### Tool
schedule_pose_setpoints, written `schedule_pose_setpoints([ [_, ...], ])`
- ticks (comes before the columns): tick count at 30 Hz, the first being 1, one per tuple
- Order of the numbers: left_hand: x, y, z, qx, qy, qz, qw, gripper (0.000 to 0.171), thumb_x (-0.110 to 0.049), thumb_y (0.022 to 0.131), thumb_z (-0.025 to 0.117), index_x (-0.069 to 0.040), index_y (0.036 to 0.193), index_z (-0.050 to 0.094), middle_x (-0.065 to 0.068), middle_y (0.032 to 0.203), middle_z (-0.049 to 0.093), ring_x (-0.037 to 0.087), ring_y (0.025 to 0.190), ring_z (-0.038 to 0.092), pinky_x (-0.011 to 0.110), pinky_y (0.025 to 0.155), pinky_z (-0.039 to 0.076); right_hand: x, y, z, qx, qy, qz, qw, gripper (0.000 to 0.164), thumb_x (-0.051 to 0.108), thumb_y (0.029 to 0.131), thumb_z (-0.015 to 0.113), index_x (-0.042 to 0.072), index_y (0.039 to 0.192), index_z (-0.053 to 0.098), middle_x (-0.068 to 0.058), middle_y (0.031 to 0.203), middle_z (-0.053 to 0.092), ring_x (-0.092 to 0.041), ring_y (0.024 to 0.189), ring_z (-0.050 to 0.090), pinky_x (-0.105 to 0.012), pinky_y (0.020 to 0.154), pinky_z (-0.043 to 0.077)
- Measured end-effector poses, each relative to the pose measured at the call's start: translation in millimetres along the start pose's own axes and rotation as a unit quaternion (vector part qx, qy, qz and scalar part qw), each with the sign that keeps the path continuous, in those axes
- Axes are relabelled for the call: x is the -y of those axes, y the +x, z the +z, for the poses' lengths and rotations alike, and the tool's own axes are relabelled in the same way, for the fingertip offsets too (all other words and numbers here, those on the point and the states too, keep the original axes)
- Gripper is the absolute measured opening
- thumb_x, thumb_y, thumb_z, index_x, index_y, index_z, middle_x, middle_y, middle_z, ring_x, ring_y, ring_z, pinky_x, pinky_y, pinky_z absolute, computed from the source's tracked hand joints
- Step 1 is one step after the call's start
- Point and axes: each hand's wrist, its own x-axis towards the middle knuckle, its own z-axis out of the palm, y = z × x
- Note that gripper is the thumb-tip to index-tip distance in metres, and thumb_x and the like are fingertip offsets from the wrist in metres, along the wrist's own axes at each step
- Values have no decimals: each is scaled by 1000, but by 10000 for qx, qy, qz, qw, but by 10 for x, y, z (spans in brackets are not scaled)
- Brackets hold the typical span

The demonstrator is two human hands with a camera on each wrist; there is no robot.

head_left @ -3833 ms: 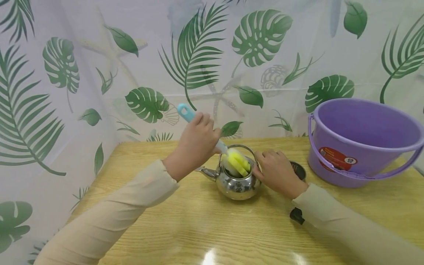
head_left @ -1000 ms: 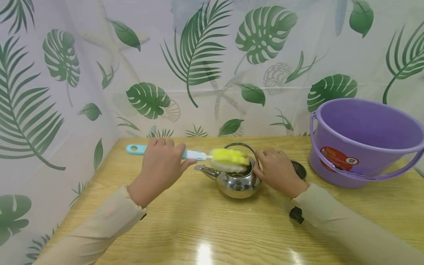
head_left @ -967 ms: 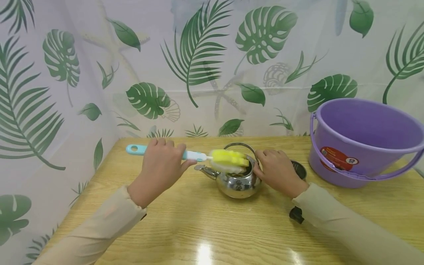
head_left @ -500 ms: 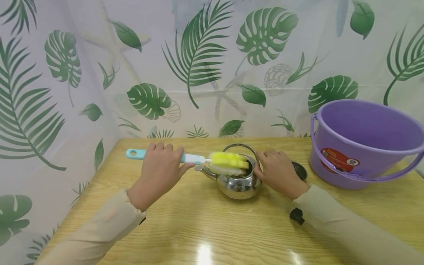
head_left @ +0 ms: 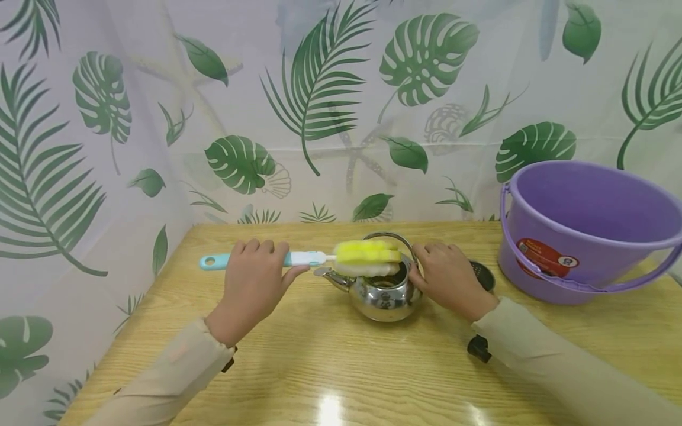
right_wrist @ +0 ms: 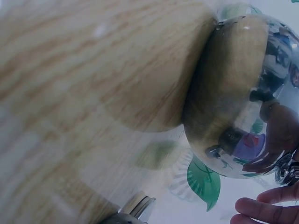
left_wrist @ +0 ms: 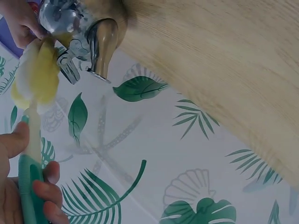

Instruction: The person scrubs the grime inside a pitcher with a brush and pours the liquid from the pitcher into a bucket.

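Head view, left to right: my left hand curls its fingers round a blue-and-white brush, its yellow sponge head at the open mouth of a steel kettle on the wooden tabletop, my right hand gripping the kettle's right side, beside a purple bucket.

The worktop is glossy and yellowish, with a wood grain. A shiny metal kettle stands upright towards its back, with a purple bucket to the right; between them a dark perforated piece, partly hidden, seems to rest there too.
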Motion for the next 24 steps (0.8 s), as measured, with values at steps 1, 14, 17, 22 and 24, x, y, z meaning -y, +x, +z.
schedule_pose_setpoints([
  [1, 5, -5, 9, -36, -41, -33, 10000, 46, -52, 81, 64, -7, 71, 55, 4, 58, 53, 22, 55, 51, 34, 57, 40, 0, 0, -2, 11, 5, 5, 10000, 10, 14, 80, 58, 4, 83, 55, -6, 60, 53, -21, 54, 52, -36, 51, 41],
  [14, 199, -46, 15, -293, -177, -642, 9974, 45, -48, 81, 67, -5, 72, 54, 7, 57, 51, 25, 54, 49, 35, 54, 36, 2, 3, 8, 29, 53, 69, 10000, 10, 14, 80, 58, 5, 82, 53, -6, 60, 53, -23, 56, 54, -38, 53, 42],
  [17, 274, -83, 21, -173, -163, -809, 9964, 46, -49, 82, 65, -5, 73, 54, 7, 57, 51, 26, 54, 50, 35, 54, 36, 4, 4, 8, 78, 64, 92, 9999, 10, 14, 81, 57, 5, 82, 54, -6, 61, 53, -23, 56, 54, -38, 54, 43],
  [22, 387, -160, 83, -112, -193, -980, 9949, 60, -60, 89, 40, -4, 71, 53, 7, 55, 48, 26, 53, 49, 36, 54, 36, 5, 2, 6, 72, 52, 89, 9999, 10, 14, 81, 58, 4, 83, 55, -7, 62, 55, -24, 58, 56, -39, 55, 44],
  [24, 431, -184, 127, -94, -190, -1033, 9944, 62, -62, 88, 35, -4, 71, 53, 7, 55, 48, 26, 52, 48, 36, 54, 36, 6, 1, 3, 50, 48, 84, 9999, 10, 14, 80, 58, 4, 83, 56, -7, 62, 55, -24, 58, 56, -39, 55, 44],
])
